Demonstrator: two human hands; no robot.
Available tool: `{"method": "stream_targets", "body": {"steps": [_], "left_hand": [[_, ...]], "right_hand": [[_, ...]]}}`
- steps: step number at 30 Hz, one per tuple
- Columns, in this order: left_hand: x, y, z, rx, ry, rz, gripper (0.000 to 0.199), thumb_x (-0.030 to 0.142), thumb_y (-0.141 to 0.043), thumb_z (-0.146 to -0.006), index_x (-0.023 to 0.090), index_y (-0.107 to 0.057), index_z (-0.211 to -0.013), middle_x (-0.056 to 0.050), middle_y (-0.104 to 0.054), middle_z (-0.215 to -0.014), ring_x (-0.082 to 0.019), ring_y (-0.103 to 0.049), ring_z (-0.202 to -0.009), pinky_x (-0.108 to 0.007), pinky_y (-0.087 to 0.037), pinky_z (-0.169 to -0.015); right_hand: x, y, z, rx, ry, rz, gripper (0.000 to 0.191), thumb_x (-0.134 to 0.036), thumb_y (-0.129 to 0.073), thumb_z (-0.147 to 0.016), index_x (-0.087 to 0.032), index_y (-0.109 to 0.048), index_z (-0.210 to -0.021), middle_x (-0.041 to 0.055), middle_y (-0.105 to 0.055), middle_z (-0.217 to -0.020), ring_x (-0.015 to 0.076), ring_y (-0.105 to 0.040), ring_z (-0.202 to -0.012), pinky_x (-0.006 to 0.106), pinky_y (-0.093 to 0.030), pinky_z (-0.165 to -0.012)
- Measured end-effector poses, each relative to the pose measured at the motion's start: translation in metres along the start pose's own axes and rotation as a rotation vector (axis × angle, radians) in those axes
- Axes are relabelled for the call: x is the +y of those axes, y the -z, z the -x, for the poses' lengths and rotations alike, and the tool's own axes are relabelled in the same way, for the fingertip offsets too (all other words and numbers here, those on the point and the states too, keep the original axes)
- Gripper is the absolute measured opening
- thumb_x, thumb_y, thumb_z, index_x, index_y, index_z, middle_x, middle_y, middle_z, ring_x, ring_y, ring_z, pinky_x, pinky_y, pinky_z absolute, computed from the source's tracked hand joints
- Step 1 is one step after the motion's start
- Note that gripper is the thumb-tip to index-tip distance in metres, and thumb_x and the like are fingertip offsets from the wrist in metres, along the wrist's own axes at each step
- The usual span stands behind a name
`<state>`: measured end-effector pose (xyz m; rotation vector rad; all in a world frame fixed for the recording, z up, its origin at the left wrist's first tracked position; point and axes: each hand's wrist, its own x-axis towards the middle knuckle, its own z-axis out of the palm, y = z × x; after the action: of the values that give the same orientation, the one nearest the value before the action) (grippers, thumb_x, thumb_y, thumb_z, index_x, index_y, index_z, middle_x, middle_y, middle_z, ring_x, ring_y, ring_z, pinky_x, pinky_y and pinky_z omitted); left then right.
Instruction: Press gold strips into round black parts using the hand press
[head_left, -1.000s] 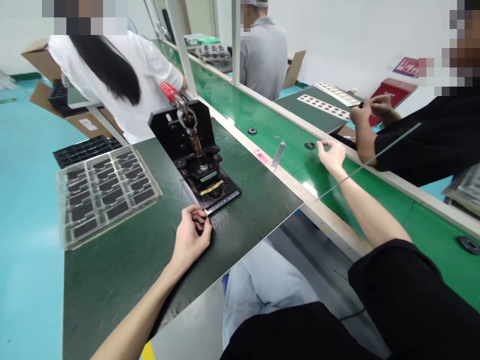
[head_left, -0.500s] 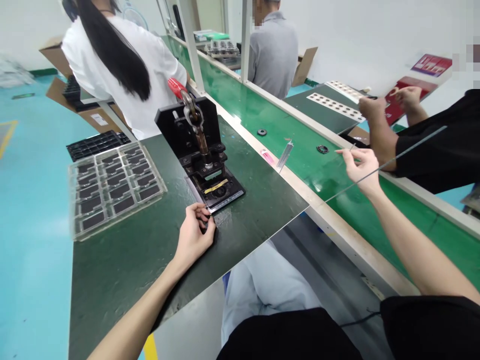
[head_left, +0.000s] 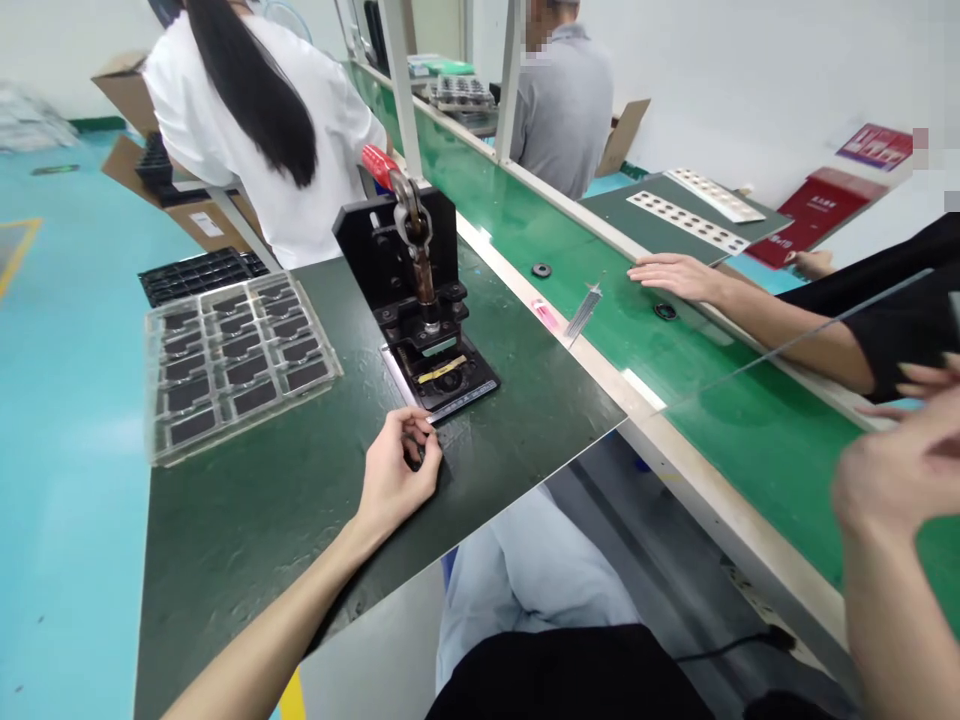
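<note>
My left hand point(head_left: 403, 462) rests on the dark green table point(head_left: 247, 540), its fingers curled together near the front edge of a black press point(head_left: 450, 375) with a red handle; whatever it holds is hidden. At the right edge, my right hand point(head_left: 896, 465) is raised over the green belt point(head_left: 757, 400), blurred and partly cut off, its fingers apart with nothing seen in them. A yellow strip point(head_left: 442, 369) lies across the base of the press. Two small black rings point(head_left: 541, 270) point(head_left: 664, 312) lie on the belt.
A clear tray point(head_left: 244, 360) with dark pieces stands at the table's left. Beyond the belt, another person's hand point(head_left: 679, 275) reaches over it near a ring. A slanted clear panel point(head_left: 795, 345) crosses the right side. Metal strips point(head_left: 583, 313) lie on the belt's rim.
My right hand has moved right and toward me, away from the rings. The other person's arm now reaches over the belt. The view has shifted slightly; my left hand stays by the press.
</note>
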<state>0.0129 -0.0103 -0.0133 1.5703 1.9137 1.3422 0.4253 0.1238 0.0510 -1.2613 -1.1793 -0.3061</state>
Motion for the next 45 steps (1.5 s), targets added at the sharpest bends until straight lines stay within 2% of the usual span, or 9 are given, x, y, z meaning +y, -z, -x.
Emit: {"method": "stream_targets", "body": {"steps": [5, 8, 13, 18, 23, 25, 29, 33, 45], "left_hand": [[0.014, 0.000, 0.009, -0.151, 0.043, 0.223, 0.027, 0.029, -0.063, -0.094, 0.020, -0.063, -0.119, -0.008, -0.074, -0.103, -0.017, -0.069, -0.086, -0.029, -0.057, -0.075], [0.020, 0.000, 0.011, -0.333, 0.144, 0.514, 0.043, 0.042, -0.064, -0.099, 0.020, -0.060, -0.135, -0.015, -0.073, -0.130, -0.024, -0.071, -0.110, -0.035, -0.060, -0.087], [0.024, 0.002, 0.010, -0.378, 0.294, 0.815, 0.057, 0.063, -0.064, -0.096, 0.019, -0.066, -0.133, -0.017, -0.075, -0.129, -0.027, -0.072, -0.116, -0.042, -0.057, -0.100], [0.023, 0.001, 0.005, -0.209, 0.418, 0.845, 0.048, 0.063, -0.074, -0.090, 0.016, -0.071, -0.101, -0.006, -0.076, -0.082, -0.018, -0.070, -0.078, -0.033, -0.058, -0.084], [0.022, 0.002, -0.001, -0.193, 0.547, 0.928, 0.050, 0.060, -0.083, -0.081, 0.015, -0.071, -0.100, 0.001, -0.065, -0.067, -0.010, -0.057, -0.056, -0.023, -0.047, -0.057], [0.022, 0.002, -0.002, -0.191, 0.579, 0.922, 0.051, 0.058, -0.083, -0.082, 0.014, -0.071, -0.106, 0.005, -0.058, -0.062, -0.006, -0.045, -0.047, -0.020, -0.036, -0.049], [0.023, 0.003, -0.002, -0.199, 0.590, 0.904, 0.051, 0.057, -0.081, -0.084, 0.013, -0.070, -0.110, 0.009, -0.047, -0.059, -0.001, -0.025, -0.040, -0.020, -0.019, -0.045], [0.021, 0.003, -0.003, -0.236, 0.577, 0.897, 0.050, 0.058, -0.080, -0.084, 0.014, -0.070, -0.105, 0.009, -0.045, -0.059, -0.001, -0.022, -0.041, -0.021, -0.014, -0.045], [0.016, 0.001, -0.005, -0.271, 0.571, 0.909, 0.050, 0.059, -0.079, -0.084, 0.013, -0.069, -0.102, 0.009, -0.045, -0.058, -0.001, -0.021, -0.041, -0.022, -0.012, -0.045]], "right_hand": [[-0.054, 0.029, 0.091, -0.228, 0.369, 0.036, 0.055, -0.029, -0.045, -0.100, -0.061, -0.059, -0.142, 0.0075, -0.074, -0.083, 0.0350, -0.074, -0.070, 0.059, -0.063, -0.057], [-0.093, 0.007, 0.151, -0.651, 0.502, -0.298, 0.075, -0.012, -0.044, -0.095, -0.042, -0.040, -0.163, 0.0075, -0.078, -0.093, 0.0298, -0.077, -0.078, 0.048, -0.067, -0.061], [-0.149, -0.030, 0.201, -0.945, 0.605, -0.567, 0.059, -0.011, -0.046, -0.101, -0.024, -0.049, -0.158, 0.0102, -0.078, -0.112, 0.0248, -0.076, -0.096, 0.039, -0.066, -0.082], [-0.146, -0.036, 0.174, -1.064, 0.488, -0.752, 0.040, -0.016, -0.054, -0.101, -0.027, -0.066, -0.137, 0.0080, -0.077, -0.118, 0.0242, -0.074, -0.108, 0.041, -0.065, -0.091], [-0.088, -0.100, 0.110, -0.342, -0.180, -0.445, 0.031, -0.026, -0.044, -0.103, -0.023, -0.071, -0.117, 0.0105, -0.074, -0.112, 0.0232, -0.074, -0.102, 0.040, -0.062, -0.084], [-0.061, -0.149, 0.086, -0.279, -0.359, -0.364, 0.040, -0.026, -0.036, -0.099, -0.021, -0.068, -0.124, 0.0122, -0.073, -0.116, 0.0229, -0.073, -0.107, 0.038, -0.062, -0.084], [-0.018, -0.247, 0.043, -0.411, -0.560, -0.299, 0.048, -0.020, -0.038, -0.087, -0.016, -0.069, -0.124, 0.0145, -0.072, -0.124, 0.0254, -0.070, -0.116, 0.040, -0.061, -0.089], [0.006, -0.303, 0.014, -0.542, -0.542, -0.164, 0.039, -0.024, -0.046, -0.084, -0.016, -0.072, -0.111, 0.0126, -0.073, -0.115, 0.0251, -0.070, -0.108, 0.037, -0.060, -0.084], [-0.006, -0.320, 0.030, -0.991, -0.547, -0.072, 0.028, -0.014, -0.090, -0.058, -0.018, -0.066, -0.071, -0.0027, -0.063, -0.064, 0.0158, -0.061, -0.070, 0.032, -0.055, -0.075]]}}
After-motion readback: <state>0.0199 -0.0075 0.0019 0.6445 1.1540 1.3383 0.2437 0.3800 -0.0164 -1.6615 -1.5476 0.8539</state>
